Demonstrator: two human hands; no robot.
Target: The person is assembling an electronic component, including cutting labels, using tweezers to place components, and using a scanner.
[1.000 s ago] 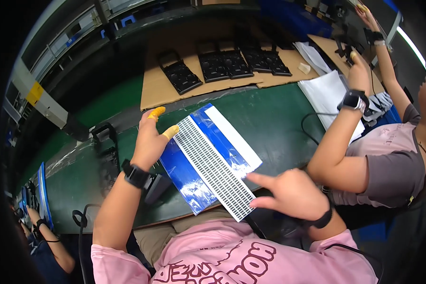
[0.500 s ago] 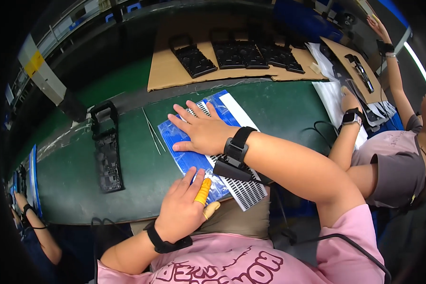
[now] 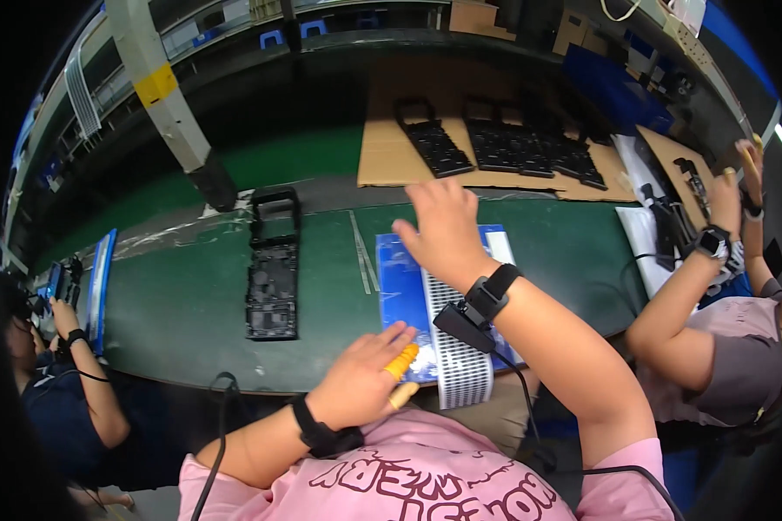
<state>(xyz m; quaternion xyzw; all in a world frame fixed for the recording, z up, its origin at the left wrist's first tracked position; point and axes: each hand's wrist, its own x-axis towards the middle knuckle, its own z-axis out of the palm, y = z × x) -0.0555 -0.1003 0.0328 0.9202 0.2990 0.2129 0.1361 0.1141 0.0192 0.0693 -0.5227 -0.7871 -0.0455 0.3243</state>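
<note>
A blue flat board (image 3: 400, 269) lies at the table's near edge. On it is a white strip covered with small dark rectangles (image 3: 465, 382), its near end hanging past the board. My left hand (image 3: 369, 369), with yellow finger covers, rests with fingers stretched out on the board's near left corner. My right hand (image 3: 443, 227) is over the board's far edge with fingers spread, slightly blurred and holding nothing. Left of the board lie thin metal tweezers (image 3: 363, 252). Farther left is a black plastic frame (image 3: 272, 291) with a handle-like loop.
Several similar black frames (image 3: 508, 148) lie on a cardboard sheet (image 3: 378, 161) at the far side. A co-worker's hand (image 3: 725, 208) is raised at the right near white bags (image 3: 643, 252). Another person's arm (image 3: 91, 373) is at the left. Cables hang from my wrist devices.
My right hand has moved from lying flat on the board and strip to the board's far edge. My left hand stays at the near left corner. The view has turned left.
</note>
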